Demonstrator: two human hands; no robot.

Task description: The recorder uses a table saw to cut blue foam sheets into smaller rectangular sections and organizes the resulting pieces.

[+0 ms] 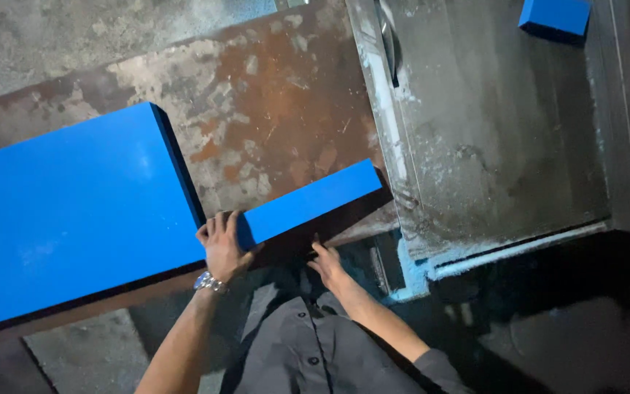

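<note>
Hands frame the near edge of a narrow blue strip (311, 203), a long bar-shaped offcut lying flat on the rusty, paint-flecked table top (278, 109). Its long axis runs from lower left to upper right across the view, sloping away from the person toward the dusty grey machine bed (490, 146). The left hand (222, 246) sits at the strip's near left end, fingers curled over the corner and gripping it, a metal wristwatch (209, 282) on the wrist. That same end lies just beside the edge of a much larger blue panel (67, 211), which covers the left part of the table; whether strip and panel actually touch cannot be told. The right hand (327, 261) is lower and to the right, fingers spread fairly wide and pointing up at the strip's near long edge, the fingertips at or just under the edge in shadow, holding nothing that can be seen. So the left hand is the nearer and the only one with a clear hold; the strip stretches away from it to the right and upward. A small blue block (554, 17) rests well apart, at the far right corner of the machine bed.
</note>
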